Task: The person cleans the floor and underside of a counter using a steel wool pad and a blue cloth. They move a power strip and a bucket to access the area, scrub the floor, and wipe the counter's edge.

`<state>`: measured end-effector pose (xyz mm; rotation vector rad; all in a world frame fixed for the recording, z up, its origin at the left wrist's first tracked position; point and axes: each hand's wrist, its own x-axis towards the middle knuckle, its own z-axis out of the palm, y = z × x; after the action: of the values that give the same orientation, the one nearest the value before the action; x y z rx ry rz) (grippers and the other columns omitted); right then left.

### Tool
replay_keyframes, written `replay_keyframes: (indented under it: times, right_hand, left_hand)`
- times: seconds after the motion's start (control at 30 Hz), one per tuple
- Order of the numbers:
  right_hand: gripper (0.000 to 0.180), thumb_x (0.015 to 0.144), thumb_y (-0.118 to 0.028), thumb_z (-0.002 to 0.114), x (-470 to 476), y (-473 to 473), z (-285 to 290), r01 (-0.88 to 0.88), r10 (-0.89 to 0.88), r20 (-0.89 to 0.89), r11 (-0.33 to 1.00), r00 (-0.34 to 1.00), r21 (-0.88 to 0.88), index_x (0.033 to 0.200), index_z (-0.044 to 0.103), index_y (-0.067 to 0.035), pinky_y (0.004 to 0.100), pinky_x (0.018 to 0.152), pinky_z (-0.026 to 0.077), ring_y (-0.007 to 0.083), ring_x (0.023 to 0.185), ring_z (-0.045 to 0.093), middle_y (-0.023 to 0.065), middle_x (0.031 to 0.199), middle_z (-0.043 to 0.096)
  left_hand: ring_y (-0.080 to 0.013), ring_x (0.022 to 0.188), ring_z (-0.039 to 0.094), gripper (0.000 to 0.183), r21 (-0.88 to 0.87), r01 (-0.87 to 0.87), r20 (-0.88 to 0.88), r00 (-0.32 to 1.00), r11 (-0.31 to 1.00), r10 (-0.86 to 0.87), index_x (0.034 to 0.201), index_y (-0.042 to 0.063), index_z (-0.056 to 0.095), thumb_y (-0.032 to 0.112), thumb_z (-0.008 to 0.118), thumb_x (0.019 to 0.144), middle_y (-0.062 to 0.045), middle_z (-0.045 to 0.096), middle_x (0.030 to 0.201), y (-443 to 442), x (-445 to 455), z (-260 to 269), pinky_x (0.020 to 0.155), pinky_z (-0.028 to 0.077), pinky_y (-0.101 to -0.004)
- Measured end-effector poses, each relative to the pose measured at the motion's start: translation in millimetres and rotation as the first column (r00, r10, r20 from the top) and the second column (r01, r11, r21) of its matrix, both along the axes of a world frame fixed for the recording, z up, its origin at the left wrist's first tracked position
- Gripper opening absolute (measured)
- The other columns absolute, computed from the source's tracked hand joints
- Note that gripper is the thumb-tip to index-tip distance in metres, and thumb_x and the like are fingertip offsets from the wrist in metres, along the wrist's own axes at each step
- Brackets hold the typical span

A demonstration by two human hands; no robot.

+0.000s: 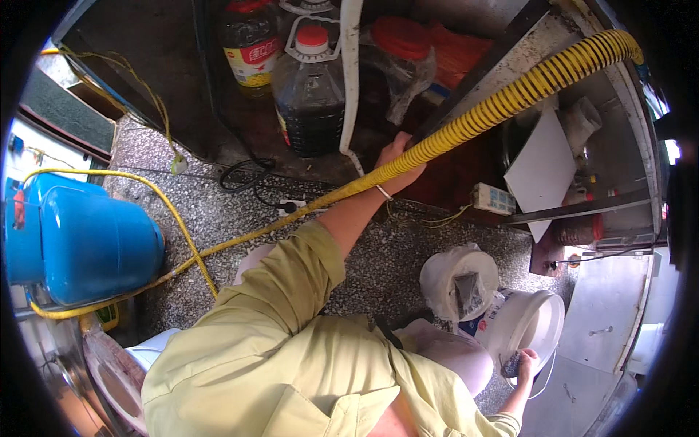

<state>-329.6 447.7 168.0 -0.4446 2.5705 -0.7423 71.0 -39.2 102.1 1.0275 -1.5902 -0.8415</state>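
Observation:
My left arm reaches forward under the yellow ribbed hose (464, 125). My left hand (403, 158) is at the lower end of a dark metal bar (464, 82), over the reddish-brown lower shelf (453, 177). The hose hides part of that hand, so its grip cannot be made out. At lower right, my right hand (527, 362) holds a dark grey scrubber or bunched cloth (511, 364) against the rim of a white plastic bucket (538, 311). Beside that bucket stands a smaller white tub (437, 278) with clear plastic film over it.
Large bottles, one of dark liquid (311, 109) and one of oil (251, 54), stand on the shelf. A white pipe (350, 76) runs down beside them. A power strip (493, 199) and white board (540, 164) are right; blue gas cylinders (101, 240) are left.

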Motion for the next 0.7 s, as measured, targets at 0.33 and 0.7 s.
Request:
replay_keyframes:
  times: [0.33, 0.7]
  right_hand:
    - [0.010, 0.073, -0.009, 0.059, 6, -58, 57, -0.115, 0.025, -0.660, 0.989, 0.751, -0.093, 0.075, 0.055, -0.001, 0.0244, 0.061, 0.040, 0.0108, 0.064, 0.046, 0.0030, 0.068, 0.053]
    - [0.018, 0.076, -0.016, 0.064, 30, -149, 80, -0.414, 0.013, -0.757, 0.843, 0.653, -0.343, 0.083, 0.057, 0.000, 0.0268, 0.073, 0.041, 0.0138, 0.075, 0.049, 0.0031, 0.080, 0.056]
  left_hand:
    - [-0.0244, 0.068, 0.055, 0.029, 0.010, -0.031, -0.028, 0.999, 0.999, 0.031, 0.092, 0.000, 0.050, 0.014, 0.060, 0.068, -0.012, 0.057, 0.076, 0, -2, 11, 0.062, 0.045, -0.0345]
    - [-0.0238, 0.085, 0.055, 0.044, -0.046, -0.005, -0.015, 1.000, 0.999, 0.005, 0.107, -0.001, 0.047, 0.017, 0.062, 0.070, -0.014, 0.055, 0.094, 2, 2, 4, 0.076, 0.042, -0.0336]
